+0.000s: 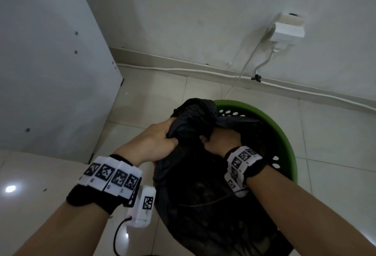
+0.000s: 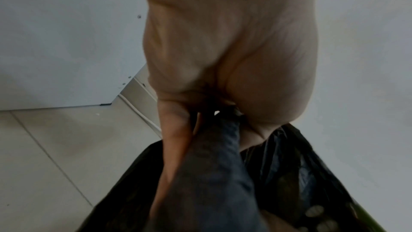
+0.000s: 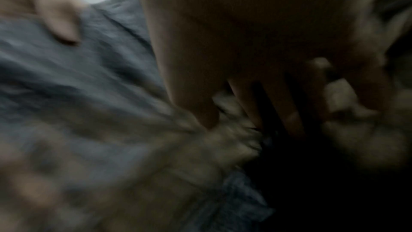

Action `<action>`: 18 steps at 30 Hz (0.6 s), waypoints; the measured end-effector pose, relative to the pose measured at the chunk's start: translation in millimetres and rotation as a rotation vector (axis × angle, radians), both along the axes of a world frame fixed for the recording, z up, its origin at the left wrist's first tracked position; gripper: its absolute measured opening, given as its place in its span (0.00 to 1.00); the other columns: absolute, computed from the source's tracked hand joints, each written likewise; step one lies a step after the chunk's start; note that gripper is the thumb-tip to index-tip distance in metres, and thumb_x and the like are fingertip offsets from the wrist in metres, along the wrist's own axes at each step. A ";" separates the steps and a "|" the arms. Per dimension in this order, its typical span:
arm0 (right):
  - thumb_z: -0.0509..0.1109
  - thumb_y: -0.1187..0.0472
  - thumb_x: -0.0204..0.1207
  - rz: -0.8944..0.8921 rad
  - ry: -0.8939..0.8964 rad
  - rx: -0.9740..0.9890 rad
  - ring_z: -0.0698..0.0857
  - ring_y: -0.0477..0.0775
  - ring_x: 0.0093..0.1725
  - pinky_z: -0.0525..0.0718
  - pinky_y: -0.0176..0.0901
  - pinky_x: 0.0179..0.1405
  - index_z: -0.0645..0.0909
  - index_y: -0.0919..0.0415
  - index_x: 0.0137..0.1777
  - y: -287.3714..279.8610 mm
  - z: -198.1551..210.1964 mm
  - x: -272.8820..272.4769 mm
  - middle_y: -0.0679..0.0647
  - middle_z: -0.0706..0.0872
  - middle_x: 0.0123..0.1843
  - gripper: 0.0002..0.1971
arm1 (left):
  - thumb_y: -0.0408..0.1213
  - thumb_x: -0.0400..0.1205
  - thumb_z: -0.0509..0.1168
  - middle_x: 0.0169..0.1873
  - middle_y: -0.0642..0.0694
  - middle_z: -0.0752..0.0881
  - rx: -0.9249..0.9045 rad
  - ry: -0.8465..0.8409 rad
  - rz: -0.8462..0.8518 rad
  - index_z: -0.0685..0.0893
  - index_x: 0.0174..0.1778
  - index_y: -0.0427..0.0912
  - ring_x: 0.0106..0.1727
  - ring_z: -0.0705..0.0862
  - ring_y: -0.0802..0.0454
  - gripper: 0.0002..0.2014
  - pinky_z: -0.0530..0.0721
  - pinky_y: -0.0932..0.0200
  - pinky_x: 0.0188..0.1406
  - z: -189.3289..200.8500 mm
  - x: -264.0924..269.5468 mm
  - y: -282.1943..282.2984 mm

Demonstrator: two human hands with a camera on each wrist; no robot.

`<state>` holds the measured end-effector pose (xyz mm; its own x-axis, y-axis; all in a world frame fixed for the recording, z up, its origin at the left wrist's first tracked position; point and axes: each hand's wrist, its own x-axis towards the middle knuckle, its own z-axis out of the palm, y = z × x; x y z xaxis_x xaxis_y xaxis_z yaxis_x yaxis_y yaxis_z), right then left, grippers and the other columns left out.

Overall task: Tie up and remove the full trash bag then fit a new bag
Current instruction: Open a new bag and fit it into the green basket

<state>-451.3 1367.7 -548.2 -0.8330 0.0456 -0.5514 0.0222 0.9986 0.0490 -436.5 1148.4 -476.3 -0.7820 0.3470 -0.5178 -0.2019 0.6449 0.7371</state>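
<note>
A full black trash bag (image 1: 195, 204) sits in a green perforated bin (image 1: 284, 139) on the tiled floor. Its gathered top (image 1: 195, 113) bunches up between my hands. My left hand (image 1: 160, 139) grips the bag's left flap, fingers curled round the plastic (image 2: 214, 156). My right hand (image 1: 221, 139) grips the bunched plastic on the right side, close beside the left hand. In the right wrist view the picture is blurred; my right hand (image 3: 256, 103) has fingers dug into crumpled bag plastic (image 3: 89, 94). The bag's contents are hidden.
A white cabinet panel (image 1: 50, 62) stands at the left. On the wall behind the bin hangs a white power adapter (image 1: 289, 29) with cables (image 1: 242, 72) running down along the skirting. Pale floor tiles (image 1: 152, 92) surround the bin.
</note>
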 end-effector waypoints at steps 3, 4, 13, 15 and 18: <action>0.60 0.42 0.84 0.038 -0.073 -0.084 0.81 0.67 0.70 0.82 0.53 0.65 0.74 0.58 0.77 5.7 17.4 4.7 0.63 0.81 0.74 0.28 | 0.39 0.78 0.61 0.65 0.50 0.83 -0.037 0.005 0.057 0.71 0.74 0.64 0.64 0.81 0.47 0.28 0.81 0.52 0.64 -0.2 -6.3 -7.2; 0.61 0.42 0.83 0.064 -0.134 -0.123 0.78 0.67 0.73 0.81 0.54 0.68 0.70 0.55 0.81 3.6 25.5 8.1 0.62 0.77 0.77 0.30 | 0.38 0.79 0.61 0.65 0.50 0.82 -0.050 0.001 0.074 0.70 0.75 0.63 0.64 0.81 0.46 0.28 0.80 0.53 0.62 -0.8 -8.3 -9.0; 0.70 0.33 0.72 -0.098 0.419 -0.294 0.85 0.55 0.43 0.84 0.47 0.44 0.82 0.53 0.40 39.8 158.7 -9.5 0.48 0.86 0.37 0.22 | 0.38 0.75 0.64 0.56 0.52 0.85 -0.047 -0.130 0.215 0.73 0.71 0.62 0.55 0.86 0.44 0.27 0.89 0.47 0.43 -15.0 -15.5 -39.1; 0.70 0.27 0.68 -0.161 0.377 -0.125 0.85 0.59 0.50 0.85 0.51 0.49 0.79 0.52 0.51 64.8 154.3 -12.8 0.49 0.87 0.47 0.28 | 0.36 0.76 0.64 0.55 0.51 0.85 -0.073 -0.139 0.201 0.74 0.68 0.61 0.54 0.86 0.45 0.25 0.89 0.48 0.42 -17.7 -17.7 -42.3; 0.73 0.34 0.73 -0.176 0.168 -0.143 0.86 0.57 0.53 0.83 0.49 0.49 0.81 0.51 0.57 94.8 115.2 -17.1 0.50 0.87 0.48 0.23 | 0.33 0.76 0.64 0.55 0.52 0.87 -0.059 -0.147 0.208 0.76 0.65 0.64 0.53 0.87 0.47 0.25 0.88 0.51 0.41 -17.5 -20.8 -41.4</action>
